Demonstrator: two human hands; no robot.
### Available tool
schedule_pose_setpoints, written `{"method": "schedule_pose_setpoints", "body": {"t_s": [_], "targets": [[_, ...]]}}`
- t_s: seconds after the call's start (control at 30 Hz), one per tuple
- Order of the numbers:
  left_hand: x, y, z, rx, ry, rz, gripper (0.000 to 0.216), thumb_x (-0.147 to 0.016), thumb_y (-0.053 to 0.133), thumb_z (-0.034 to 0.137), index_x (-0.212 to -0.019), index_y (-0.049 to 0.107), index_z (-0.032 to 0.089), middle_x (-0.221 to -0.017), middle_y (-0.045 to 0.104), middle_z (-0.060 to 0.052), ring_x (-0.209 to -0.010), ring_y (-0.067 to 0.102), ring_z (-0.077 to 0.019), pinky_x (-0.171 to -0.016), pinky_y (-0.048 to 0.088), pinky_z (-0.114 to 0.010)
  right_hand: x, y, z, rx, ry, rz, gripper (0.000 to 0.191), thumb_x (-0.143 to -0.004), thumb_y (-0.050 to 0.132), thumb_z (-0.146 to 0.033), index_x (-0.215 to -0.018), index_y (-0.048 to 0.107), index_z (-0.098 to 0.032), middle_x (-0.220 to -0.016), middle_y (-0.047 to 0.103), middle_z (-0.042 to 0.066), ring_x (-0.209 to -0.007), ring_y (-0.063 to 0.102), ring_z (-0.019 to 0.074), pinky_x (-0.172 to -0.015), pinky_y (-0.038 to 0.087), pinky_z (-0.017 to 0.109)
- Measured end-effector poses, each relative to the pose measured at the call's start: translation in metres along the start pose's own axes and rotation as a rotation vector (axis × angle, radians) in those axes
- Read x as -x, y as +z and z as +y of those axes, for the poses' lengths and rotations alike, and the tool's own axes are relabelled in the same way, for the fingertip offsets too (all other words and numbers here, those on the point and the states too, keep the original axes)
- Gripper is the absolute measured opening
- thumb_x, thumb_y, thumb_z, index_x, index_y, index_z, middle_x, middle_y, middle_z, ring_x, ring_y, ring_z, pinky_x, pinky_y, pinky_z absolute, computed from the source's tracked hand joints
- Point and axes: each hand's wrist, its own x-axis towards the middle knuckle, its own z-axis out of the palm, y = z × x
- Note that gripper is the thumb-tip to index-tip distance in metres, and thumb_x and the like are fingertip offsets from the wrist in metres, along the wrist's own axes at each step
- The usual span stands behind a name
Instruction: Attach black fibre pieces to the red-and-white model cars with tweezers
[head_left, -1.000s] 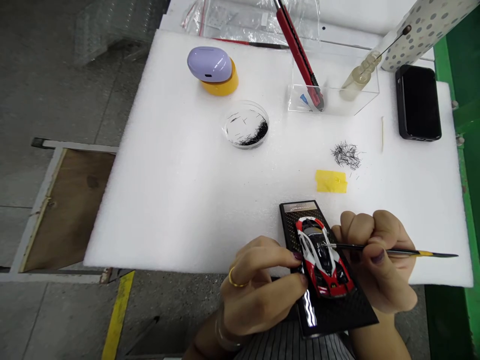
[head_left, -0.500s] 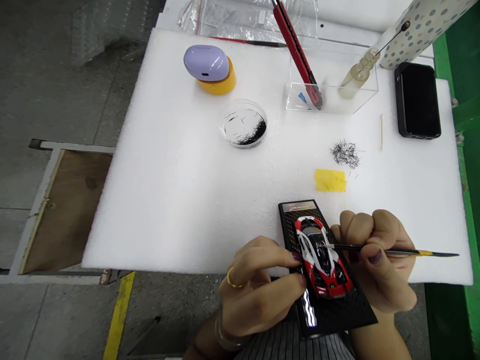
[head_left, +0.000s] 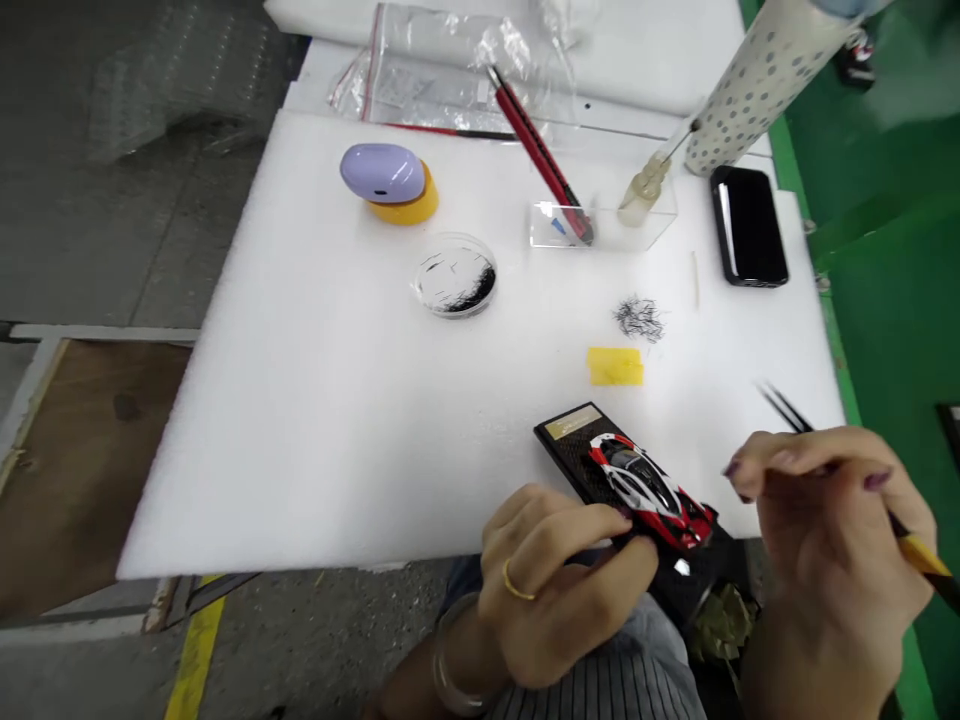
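Observation:
My left hand (head_left: 562, 585) grips the edge of a black display base (head_left: 564, 450) between thumb and fingers. On that base sits a red, white and black model car (head_left: 652, 490), tilted along with it at the front edge of the white foam sheet. To the right, clear of the car, my right hand (head_left: 840, 540) is closed around black tweezers (head_left: 787, 410) with a yellow section. Their two slim tips point up and left, slightly blurred and apart. Whether they carry anything is too small to tell.
Yellow tape (head_left: 615, 366) lies near a pile of fine black strands (head_left: 639, 318). More strands fill a round clear dish (head_left: 455, 312). Behind stand a clear box (head_left: 544, 235) with a red cutter (head_left: 536, 150) and a small bottle (head_left: 643, 192), a black device (head_left: 750, 225) and a purple case (head_left: 382, 172).
My right hand has drawn the tweezers away from the car, to the right, and turned their tips upward. The base has rotated somewhat in my left hand. The camera view has shifted.

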Motion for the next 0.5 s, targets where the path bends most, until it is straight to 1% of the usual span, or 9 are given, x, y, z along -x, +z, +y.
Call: {"method": "schedule_pose_setpoints", "body": {"t_s": [0.03,0.07,0.1,0.17,0.27,0.33,0.4,0.43,0.5], "targets": [[-0.004,0.005,0.003,-0.022,0.005,-0.017,0.019,-0.093,0.061,0.001,-0.100,0.071,0.016,-0.103,0.064,-0.003,-0.077,0.057,-0.0109,-0.065,0.047,-0.028,0.003,-0.006,-0.006,0.094,0.029,-0.088,0.015,-0.103,0.059,-0.035,-0.097,0.070,-0.027,-0.087,0.072,0.005,-0.080,0.065,0.0212,-0.067,0.051,0.035],[-0.006,0.012,0.006,-0.043,0.013,-0.032,0.018,-0.094,0.062,0.002,-0.101,0.072,0.017,-0.100,0.066,-0.003,-0.076,0.058,-0.0110,-0.066,0.047,-0.028,0.005,-0.012,-0.011,0.176,0.060,-0.171,0.008,-0.100,0.063,-0.033,-0.097,0.067,-0.027,-0.094,0.073,0.006,-0.089,0.068,0.0223,-0.072,0.053,0.035],[-0.008,0.018,0.008,-0.060,0.025,-0.039,0.018,-0.094,0.063,0.003,-0.102,0.072,0.017,-0.099,0.068,-0.003,-0.077,0.059,-0.0113,-0.068,0.048,-0.028,0.006,-0.015,-0.015,0.242,0.087,-0.245,0.006,-0.097,0.068,-0.031,-0.097,0.064,-0.027,-0.099,0.073,0.005,-0.095,0.069,0.0226,-0.076,0.053,0.034],[-0.010,0.032,0.009,-0.089,0.071,0.000,0.016,-0.094,0.065,0.004,-0.102,0.073,0.017,-0.096,0.071,-0.002,-0.076,0.061,-0.0117,-0.067,0.048,-0.028,0.004,-0.019,-0.017,0.320,0.109,-0.341,0.017,-0.092,0.074,-0.026,-0.095,0.057,-0.027,-0.101,0.073,0.004,-0.095,0.069,0.0212,-0.079,0.054,0.032],[-0.010,0.048,0.007,-0.131,0.130,0.061,0.013,-0.093,0.068,0.005,-0.097,0.072,0.016,-0.088,0.071,-0.002,-0.071,0.059,-0.0120,-0.063,0.046,-0.029,-0.001,-0.018,-0.010,0.357,0.141,-0.375,0.023,-0.091,0.073,-0.025,-0.090,0.049,-0.025,-0.100,0.074,0.004,-0.088,0.067,0.0190,-0.076,0.053,0.031],[-0.010,0.053,0.007,-0.149,0.159,0.054,0.011,-0.093,0.069,0.006,-0.094,0.071,0.017,-0.085,0.071,-0.001,-0.068,0.058,-0.0122,-0.061,0.046,-0.029,-0.002,-0.018,-0.004,0.353,0.152,-0.367,0.027,-0.088,0.073,-0.023,-0.087,0.046,-0.025,-0.098,0.074,0.004,-0.087,0.066,0.0192,-0.076,0.052,0.031],[-0.011,0.050,0.008,-0.130,0.161,0.035,0.009,-0.094,0.069,0.009,-0.095,0.071,0.017,-0.091,0.070,-0.002,-0.072,0.061,-0.0122,-0.065,0.051,-0.028,0.000,-0.027,0.001,0.340,0.133,-0.317,0.029,-0.084,0.073,-0.021,-0.086,0.044,-0.025,-0.095,0.074,0.004,-0.086,0.067,0.0196,-0.075,0.052,0.032],[-0.010,0.045,0.009,-0.120,0.156,0.029,0.008,-0.094,0.071,0.011,-0.097,0.071,0.018,-0.096,0.069,-0.004,-0.077,0.063,-0.0124,-0.069,0.054,-0.028,0.001,-0.038,0.004,0.342,0.111,-0.257,0.030,-0.083,0.073,-0.022,-0.085,0.043,-0.025,-0.095,0.074,0.004,-0.085,0.067,0.0198,-0.074,0.052,0.032],[-0.003,0.029,0.008,-0.122,0.136,0.049,0.013,-0.089,0.078,0.015,-0.100,0.071,0.016,-0.105,0.066,-0.007,-0.093,0.067,-0.0159,-0.082,0.059,-0.029,0.003,-0.071,0.014,0.396,0.043,-0.041,0.032,-0.081,0.074,-0.027,-0.085,0.042,-0.026,-0.096,0.076,0.005,-0.082,0.068,0.0202,-0.072,0.052,0.032]]}}
